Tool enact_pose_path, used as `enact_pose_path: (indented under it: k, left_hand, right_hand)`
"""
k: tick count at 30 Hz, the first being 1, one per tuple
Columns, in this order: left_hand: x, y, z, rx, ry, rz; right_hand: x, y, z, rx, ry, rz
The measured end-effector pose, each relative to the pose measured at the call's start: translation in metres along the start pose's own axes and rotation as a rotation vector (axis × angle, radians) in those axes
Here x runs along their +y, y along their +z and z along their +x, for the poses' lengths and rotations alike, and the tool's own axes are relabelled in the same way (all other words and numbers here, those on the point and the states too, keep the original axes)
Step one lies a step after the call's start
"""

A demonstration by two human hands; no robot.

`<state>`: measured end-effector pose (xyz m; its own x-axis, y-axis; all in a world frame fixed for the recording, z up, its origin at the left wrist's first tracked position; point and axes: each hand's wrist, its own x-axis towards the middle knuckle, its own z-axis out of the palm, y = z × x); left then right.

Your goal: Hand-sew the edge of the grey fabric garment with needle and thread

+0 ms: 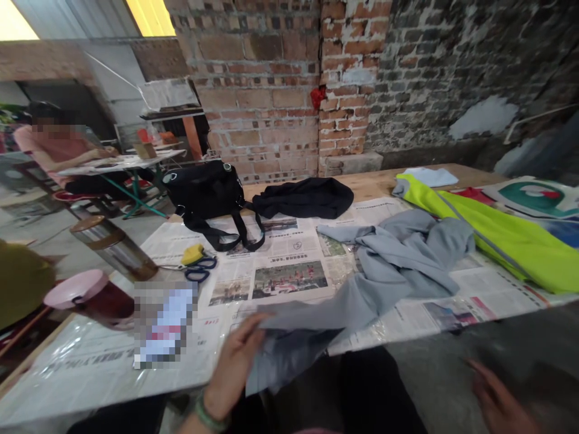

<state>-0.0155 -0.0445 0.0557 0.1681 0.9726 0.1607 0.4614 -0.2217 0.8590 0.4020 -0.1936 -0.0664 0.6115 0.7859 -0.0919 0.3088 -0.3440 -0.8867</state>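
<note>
My left hand, with a green bangle at the wrist, pinches the end of a grey piece of cloth at the table's near edge. From there the cloth runs to the right and lies crumpled on newspaper, its held end hanging over my lap. Off to the lower right, away from the cloth, my right hand hovers below table height. Motion blurs its fingers, so whether it holds anything is unclear.
Newspaper under clear plastic covers the table. A black bag, dark cloth, scissors, a steel flask and a pink-lidded jar stand or lie left and back. A yellow-green garment and an iron lie right. Another person sits far left.
</note>
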Motion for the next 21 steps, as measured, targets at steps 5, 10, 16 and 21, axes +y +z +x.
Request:
enact_pose_path:
  k: [5, 10, 16, 21]
  left_hand:
    - [0.011, -0.030, 0.045, 0.197, -0.172, -0.129]
    - [0.029, -0.026, 0.078, 0.240, 0.013, 0.137]
    - [0.087, -0.045, 0.132, 0.380, 0.374, 0.518]
    - [0.148, -0.084, 0.161, 0.433, 0.526, 0.565]
  right_hand:
    - [-0.133, 0.093, 0.019, -0.142, -0.697, -0.129]
    - [-0.218, 0.174, 0.023, -0.194, -0.946, -0.382]
    - [-0.274, 0.182, 0.064, -0.093, -1.023, -0.571]
    - [-0.333, 0.130, 0.089, 0.111, -1.139, -0.371]
